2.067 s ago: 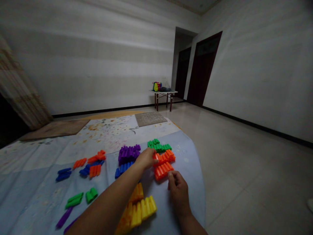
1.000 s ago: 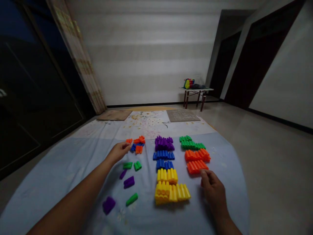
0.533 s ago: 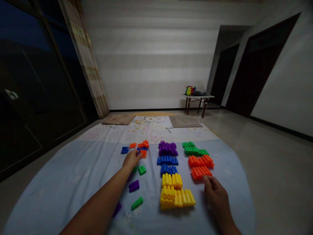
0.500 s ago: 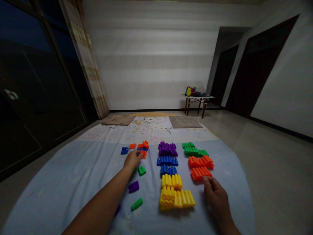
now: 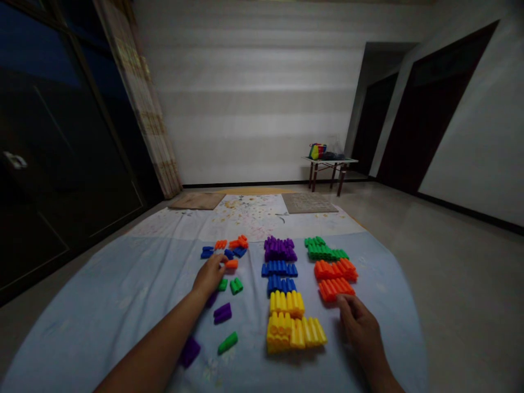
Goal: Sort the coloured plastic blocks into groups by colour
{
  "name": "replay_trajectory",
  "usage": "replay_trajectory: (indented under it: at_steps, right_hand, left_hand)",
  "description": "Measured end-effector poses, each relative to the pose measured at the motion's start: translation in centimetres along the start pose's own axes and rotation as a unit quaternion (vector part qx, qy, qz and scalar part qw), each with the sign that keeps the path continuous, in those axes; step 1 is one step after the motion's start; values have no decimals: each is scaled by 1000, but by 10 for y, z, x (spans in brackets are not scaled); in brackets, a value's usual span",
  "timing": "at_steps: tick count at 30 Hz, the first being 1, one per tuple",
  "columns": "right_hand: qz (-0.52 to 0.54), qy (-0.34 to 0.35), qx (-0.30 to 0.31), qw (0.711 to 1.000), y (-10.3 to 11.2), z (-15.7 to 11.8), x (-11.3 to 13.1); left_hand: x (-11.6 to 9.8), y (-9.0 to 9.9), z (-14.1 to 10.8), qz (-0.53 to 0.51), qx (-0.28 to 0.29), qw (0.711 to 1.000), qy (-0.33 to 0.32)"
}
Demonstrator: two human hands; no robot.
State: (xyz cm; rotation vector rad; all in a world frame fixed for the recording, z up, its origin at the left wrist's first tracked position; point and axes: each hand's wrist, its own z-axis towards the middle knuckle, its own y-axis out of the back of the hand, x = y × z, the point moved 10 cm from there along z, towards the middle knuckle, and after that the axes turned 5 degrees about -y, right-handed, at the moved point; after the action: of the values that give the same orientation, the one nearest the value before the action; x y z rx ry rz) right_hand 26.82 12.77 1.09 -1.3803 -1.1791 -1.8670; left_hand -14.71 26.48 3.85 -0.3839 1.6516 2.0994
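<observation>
My left hand [image 5: 210, 275] is closed, with an orange building block [image 5: 231, 264] at its fingertips. Just beyond it are blue blocks [image 5: 239, 251] and an orange cluster [image 5: 239, 242]. Two green blocks [image 5: 236, 286] and a purple block [image 5: 222, 313] lie nearer on the cloth. At the right, my right hand [image 5: 360, 322] has its fingers curled, thumb and forefinger pressed at the near edge of a row of orange blocks [image 5: 335, 289]. Part of its grip is hidden. A second orange stack [image 5: 335, 269] sits right behind that row.
Between my hands stand sorted purple [image 5: 280, 249], blue [image 5: 280, 269] and yellow blocks [image 5: 297, 332]. Green blocks [image 5: 325, 251] sit at the far right. Two flat boards [image 5: 309, 203] lie at the tablecloth's far end. A small table [image 5: 331, 160] stands by the wall.
My left hand has drawn back slightly left and nearer with an orange block, away from the blue blocks, which now show more. My right hand has stayed almost still.
</observation>
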Motion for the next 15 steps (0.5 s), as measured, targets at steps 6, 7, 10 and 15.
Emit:
replay_trajectory:
  at_steps: [6, 7, 10, 15]
  right_hand:
    - [15, -5, -1, 1000, 0, -1, -3]
    - [16, -4, -3, 1000, 0, -1, -2]
    - [15, 2, -9, 1000, 1, -1, 1]
    - [47, -4, -3, 999, -2, 0, -1]
  left_hand:
    - [34, 24, -15, 32, -14, 995, 90]
    - [36, 22, -15, 36, -10, 994, 103]
    - [30, 6, -12, 42, 19, 991, 127]
    - [11, -20, -2, 37, 73, 991, 107]
